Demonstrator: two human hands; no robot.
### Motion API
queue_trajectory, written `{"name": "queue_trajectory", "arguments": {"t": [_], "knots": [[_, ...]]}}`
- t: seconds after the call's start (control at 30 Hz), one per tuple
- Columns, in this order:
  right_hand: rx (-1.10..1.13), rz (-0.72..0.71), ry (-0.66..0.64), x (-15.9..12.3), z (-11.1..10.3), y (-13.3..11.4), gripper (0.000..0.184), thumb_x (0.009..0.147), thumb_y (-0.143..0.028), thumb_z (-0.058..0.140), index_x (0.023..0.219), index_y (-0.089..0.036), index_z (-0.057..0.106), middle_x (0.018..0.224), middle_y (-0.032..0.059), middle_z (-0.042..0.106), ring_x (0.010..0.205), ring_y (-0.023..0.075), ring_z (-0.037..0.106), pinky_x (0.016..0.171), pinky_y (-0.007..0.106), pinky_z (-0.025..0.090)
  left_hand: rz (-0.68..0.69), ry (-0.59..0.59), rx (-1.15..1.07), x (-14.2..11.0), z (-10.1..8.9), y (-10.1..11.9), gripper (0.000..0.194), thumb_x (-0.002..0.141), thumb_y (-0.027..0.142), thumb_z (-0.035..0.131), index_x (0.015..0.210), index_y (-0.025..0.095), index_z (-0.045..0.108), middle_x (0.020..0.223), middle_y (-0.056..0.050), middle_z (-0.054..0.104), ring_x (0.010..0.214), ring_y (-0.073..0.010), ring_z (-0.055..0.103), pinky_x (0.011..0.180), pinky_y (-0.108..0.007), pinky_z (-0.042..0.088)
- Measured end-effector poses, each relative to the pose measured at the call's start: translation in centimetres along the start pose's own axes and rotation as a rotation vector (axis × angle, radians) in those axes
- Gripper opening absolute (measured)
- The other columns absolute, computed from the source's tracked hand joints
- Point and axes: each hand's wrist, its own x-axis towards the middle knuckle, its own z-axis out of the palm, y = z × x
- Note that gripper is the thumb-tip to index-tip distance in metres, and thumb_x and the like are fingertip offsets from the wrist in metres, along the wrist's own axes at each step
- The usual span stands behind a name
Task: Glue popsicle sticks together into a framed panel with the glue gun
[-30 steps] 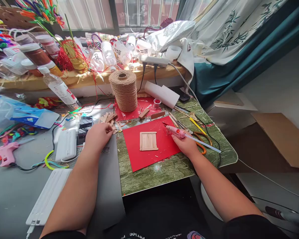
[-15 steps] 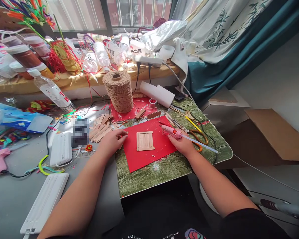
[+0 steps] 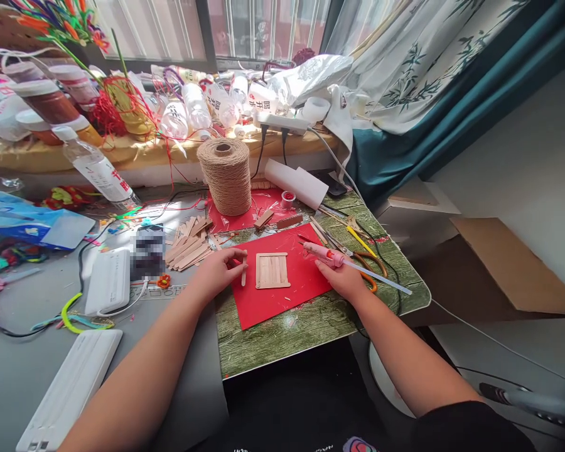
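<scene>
My left hand (image 3: 221,270) pinches a short wooden craft stick (image 3: 243,275) upright over the left edge of a red sheet (image 3: 301,276). On that sheet lies a square panel of craft sticks (image 3: 272,270), with crosswise sticks along its top and bottom. My right hand (image 3: 343,279) is closed around a pink hot glue gun (image 3: 324,252). A clear glue stick (image 3: 379,278) juts from its rear, and its nozzle points left above the sheet's right side. Orange-handled scissors (image 3: 371,270) lie beside my right hand, partly covered by the glue gun.
Loose craft sticks (image 3: 188,245) are heaped left of the sheet. Behind stand a twine spool (image 3: 225,179) and a paper roll (image 3: 296,182). White power banks (image 3: 70,389) and cables lie on the left. An open cardboard box (image 3: 494,263) is beyond the table's right edge.
My left hand has moved slightly right, and the craft stick in it now shows upright beside the panel. My right hand stays nearly in place with the glue gun. The view shifts slightly.
</scene>
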Motion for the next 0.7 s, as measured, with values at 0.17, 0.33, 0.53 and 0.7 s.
{"name": "queue_trajectory", "arguments": {"t": [0.17,0.33,0.53,0.7], "knots": [[0.005,0.144,-0.172,0.5,0.0,-0.5,0.05,0.093,-0.041,0.063,0.139,-0.022,0.068,0.086,0.0058,0.08,0.077,0.0271,0.076,0.073,0.04,0.065,0.05,-0.015,0.122,0.5,0.2,-1.0,0.032,0.089,0.044,0.064,0.114,0.025,0.072,0.105,-0.006,0.077,0.09,-0.0233,0.069,0.081,-0.036,0.052],[-0.094,0.169,-0.168,1.1,0.5,-1.0,0.046,0.087,-0.039,0.069,0.129,-0.021,0.075,0.075,0.0054,0.077,0.079,0.0285,0.074,0.066,0.037,0.062,0.063,-0.028,0.094,0.8,0.2,-1.7,0.03,0.089,0.043,0.063,0.113,0.026,0.071,0.103,-0.005,0.076,0.087,-0.022,0.069,0.081,-0.035,0.052],[-0.172,0.177,-0.165,1.3,0.6,-1.5,0.043,0.087,-0.033,0.068,0.127,-0.023,0.077,0.073,0.0028,0.076,0.075,0.0264,0.072,0.066,0.035,0.06,0.06,-0.041,0.073,1.0,0.1,-1.6,0.032,0.089,0.045,0.062,0.113,0.026,0.071,0.097,-0.005,0.077,0.085,-0.0229,0.069,0.078,-0.035,0.052],[-0.185,0.179,-0.17,1.3,0.6,-1.7,0.043,0.086,-0.031,0.066,0.127,-0.022,0.077,0.077,0.0035,0.077,0.077,0.0257,0.071,0.069,0.035,0.06,0.047,-0.05,0.081,1.0,0.1,-1.4,0.033,0.09,0.047,0.06,0.112,0.025,0.072,0.096,-0.006,0.077,0.084,-0.0231,0.069,0.077,-0.035,0.052]]}}
